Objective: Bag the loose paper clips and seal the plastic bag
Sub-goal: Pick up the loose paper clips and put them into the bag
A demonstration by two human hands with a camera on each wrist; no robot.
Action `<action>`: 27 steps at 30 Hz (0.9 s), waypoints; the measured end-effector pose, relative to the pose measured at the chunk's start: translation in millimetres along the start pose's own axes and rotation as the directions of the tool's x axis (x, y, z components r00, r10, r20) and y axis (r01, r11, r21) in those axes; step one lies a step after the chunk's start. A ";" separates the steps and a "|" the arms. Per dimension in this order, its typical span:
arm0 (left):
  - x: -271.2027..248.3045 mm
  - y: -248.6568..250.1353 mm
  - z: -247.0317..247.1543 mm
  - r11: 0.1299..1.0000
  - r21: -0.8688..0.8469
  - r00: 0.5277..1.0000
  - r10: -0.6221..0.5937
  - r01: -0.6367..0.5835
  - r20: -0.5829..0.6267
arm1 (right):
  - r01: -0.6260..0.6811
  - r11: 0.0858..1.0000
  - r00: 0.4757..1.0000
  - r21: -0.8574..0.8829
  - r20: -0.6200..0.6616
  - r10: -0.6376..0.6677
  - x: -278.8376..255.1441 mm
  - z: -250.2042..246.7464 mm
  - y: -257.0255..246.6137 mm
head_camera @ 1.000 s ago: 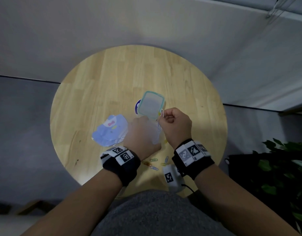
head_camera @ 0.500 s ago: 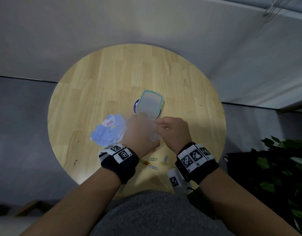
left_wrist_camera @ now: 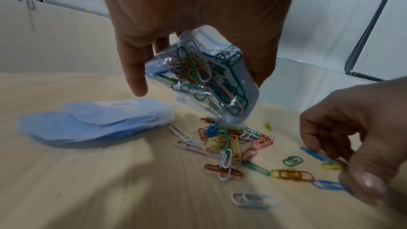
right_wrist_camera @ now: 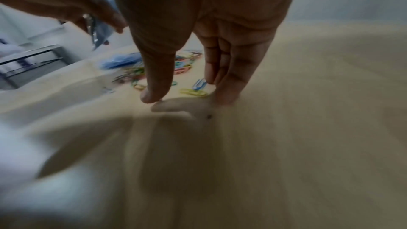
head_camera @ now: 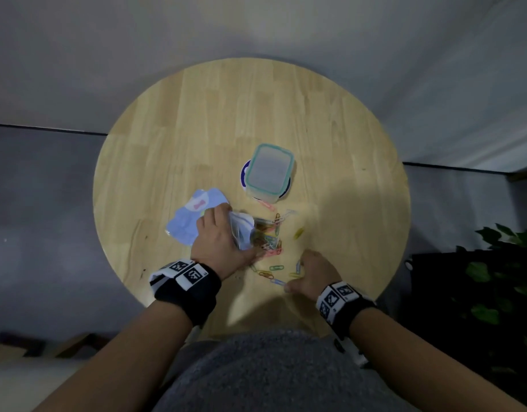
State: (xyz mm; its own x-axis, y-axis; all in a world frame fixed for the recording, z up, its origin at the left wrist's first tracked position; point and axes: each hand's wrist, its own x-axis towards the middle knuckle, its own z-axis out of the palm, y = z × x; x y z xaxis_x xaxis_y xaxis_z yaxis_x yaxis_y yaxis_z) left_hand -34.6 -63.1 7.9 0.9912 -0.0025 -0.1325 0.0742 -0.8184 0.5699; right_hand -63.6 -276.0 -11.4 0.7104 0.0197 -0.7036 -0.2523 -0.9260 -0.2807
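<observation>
- On the near half of the round wooden table (head_camera: 196, 120), the bagging step is in hand: the left hand (head_camera: 217, 242) grips a clear plastic bag (left_wrist_camera: 204, 79), already partly filled with clips, and holds it just above the table.
- Loose paper clips (left_wrist_camera: 229, 144) lie scattered below and to the right of the bag, thin coated wire loops in many colours.
- The right hand (head_camera: 309, 275) is low at the near right, thumb and fingers (right_wrist_camera: 226, 79) apart and reaching down to a yellow clip (right_wrist_camera: 193, 92) and a blue clip (right_wrist_camera: 199, 83); it holds nothing yet.
- I judge that the next move calls for a fine pinch, because the clips are flat and slippery, then a drop into the bag mouth.
- The sealing is not yet done.
- A blue packet (head_camera: 190, 221) lies at the left, and a translucent lidded box (head_camera: 269, 173) with rounded corners stands farther away.
</observation>
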 end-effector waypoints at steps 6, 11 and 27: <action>-4.8 -6.9 -3.9 0.999 0.036 1.000 -0.003 0.002 0.015 | 0.168 0.982 0.978 -0.091 -0.107 -0.177 16.0 22.4 -38.2; -5.9 -16.8 -1.1 0.999 0.055 1.000 0.000 0.000 0.000 | 0.302 0.950 0.932 -0.075 -0.188 -0.311 30.1 11.5 -41.7; -6.0 0.6 2.7 0.999 0.015 0.999 0.035 -0.035 -0.012 | 0.295 0.904 0.927 -0.308 -0.138 -0.349 40.4 9.1 -38.9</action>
State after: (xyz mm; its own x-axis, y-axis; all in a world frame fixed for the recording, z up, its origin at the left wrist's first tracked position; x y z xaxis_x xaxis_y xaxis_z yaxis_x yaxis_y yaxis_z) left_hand -40.9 -65.1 6.9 0.9944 -0.0245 -0.1024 0.0375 -0.8266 0.5616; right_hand -31.1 -235.8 -34.8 0.8373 0.2894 -0.4639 0.1837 -0.9480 -0.2599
